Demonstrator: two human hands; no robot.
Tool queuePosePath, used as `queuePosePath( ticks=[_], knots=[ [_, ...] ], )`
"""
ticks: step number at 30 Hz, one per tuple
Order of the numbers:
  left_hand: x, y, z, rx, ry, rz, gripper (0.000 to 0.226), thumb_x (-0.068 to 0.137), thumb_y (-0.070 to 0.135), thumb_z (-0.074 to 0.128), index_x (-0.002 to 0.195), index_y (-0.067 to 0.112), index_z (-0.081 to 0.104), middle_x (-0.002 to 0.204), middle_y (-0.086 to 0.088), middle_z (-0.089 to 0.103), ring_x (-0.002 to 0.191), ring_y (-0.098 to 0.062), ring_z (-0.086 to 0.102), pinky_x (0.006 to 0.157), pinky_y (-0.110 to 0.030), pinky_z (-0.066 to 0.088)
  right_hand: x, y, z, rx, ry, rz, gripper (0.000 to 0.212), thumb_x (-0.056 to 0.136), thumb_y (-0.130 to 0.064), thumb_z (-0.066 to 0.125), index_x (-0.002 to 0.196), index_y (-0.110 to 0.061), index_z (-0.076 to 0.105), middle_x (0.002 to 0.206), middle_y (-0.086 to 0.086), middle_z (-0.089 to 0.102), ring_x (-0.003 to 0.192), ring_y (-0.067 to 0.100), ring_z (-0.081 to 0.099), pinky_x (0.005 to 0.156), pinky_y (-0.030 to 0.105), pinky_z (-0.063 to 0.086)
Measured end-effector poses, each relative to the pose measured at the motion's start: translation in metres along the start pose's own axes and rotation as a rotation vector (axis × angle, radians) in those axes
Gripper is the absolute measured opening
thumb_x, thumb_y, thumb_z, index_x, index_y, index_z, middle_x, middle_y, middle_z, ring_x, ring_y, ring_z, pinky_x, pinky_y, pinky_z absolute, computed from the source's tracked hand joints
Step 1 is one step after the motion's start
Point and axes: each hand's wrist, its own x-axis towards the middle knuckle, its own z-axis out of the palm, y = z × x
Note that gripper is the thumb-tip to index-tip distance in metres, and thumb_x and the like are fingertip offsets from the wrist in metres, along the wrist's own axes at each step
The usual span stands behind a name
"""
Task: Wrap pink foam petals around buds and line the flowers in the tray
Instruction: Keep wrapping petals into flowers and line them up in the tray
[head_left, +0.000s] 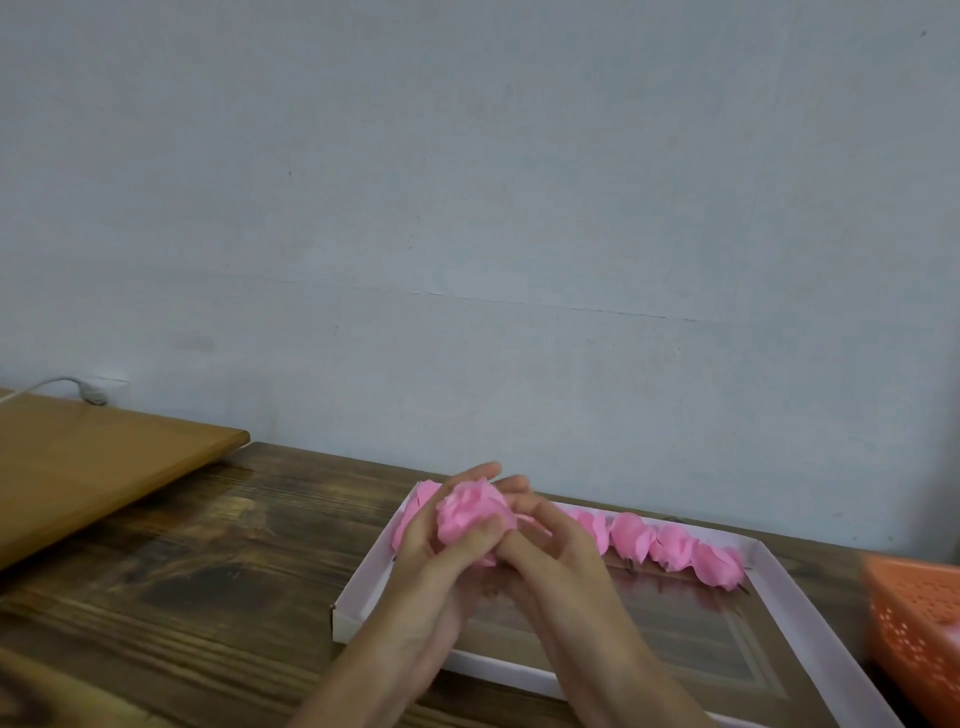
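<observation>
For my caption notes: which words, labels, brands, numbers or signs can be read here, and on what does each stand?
None: no text is readable.
The white tray, row of pink foam flowers, orange basket, wooden table and wall show no print.
The pink foam flower held by the left hand and right hand is plain.

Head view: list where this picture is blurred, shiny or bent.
Head view: soft, even light; the orange basket at the right edge is smeared; the left hand, right hand and pink flower they hold look soft; the dark table shows a pale sheen; the tray floor mirrors the flower row.
</observation>
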Motion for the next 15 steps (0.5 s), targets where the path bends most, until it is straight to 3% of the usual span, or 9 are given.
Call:
queuePosePath(
  ticks=[4, 8, 11, 15],
  knots=[
    [0.0, -0.005, 0.009, 0.016, 0.117, 0.026, 0.042, 0.085, 0.027, 0.081, 0.116, 0.001, 0.07, 0.108, -0.019, 0.074, 0.098, -0.033, 0.073, 0.074, -0.038, 0.058, 0.0, 0.001, 0.0, -0.106, 0.156, -0.199, 0.02, 0.088, -0.001, 0.078, 0.103, -0.012, 0.071, 0.099, 0.007, 0.078, 0.083, 0.021, 0.074, 0.064, 0.023, 0.055],
    [-0.001, -0.004, 0.013, 0.045, 0.136, 0.034, 0.032, 0.09, 0.025, 0.073, 0.113, 0.003, 0.072, 0.11, -0.023, 0.075, 0.095, -0.035, 0.074, 0.08, -0.044, 0.055, 0.0, 0.008, 0.0, -0.196, 0.234, -0.281, 0.024, 0.088, -0.003, 0.078, 0.098, -0.023, 0.068, 0.096, 0.003, 0.076, 0.082, 0.023, 0.076, 0.068, 0.032, 0.058],
    [-0.001, -0.003, 0.013, 0.065, 0.169, 0.031, 0.031, 0.09, 0.025, 0.07, 0.112, 0.004, 0.074, 0.112, -0.027, 0.075, 0.1, -0.045, 0.074, 0.088, -0.055, 0.053, 0.0, 0.01, -0.002, -0.316, 0.237, -0.311, 0.028, 0.084, -0.016, 0.083, 0.094, -0.036, 0.066, 0.105, 0.008, 0.071, 0.087, 0.022, 0.076, 0.075, 0.04, 0.063],
    [0.001, 0.0, 0.011, 0.032, 0.175, 0.032, 0.018, 0.096, 0.021, 0.07, 0.107, 0.01, 0.079, 0.11, -0.025, 0.076, 0.098, -0.042, 0.076, 0.079, -0.047, 0.061, 0.001, 0.005, -0.006, -0.553, 0.2, -0.38, 0.024, 0.084, -0.023, 0.081, 0.097, -0.038, 0.068, 0.1, -0.008, 0.07, 0.09, 0.011, 0.072, 0.077, 0.036, 0.062]
  ],
)
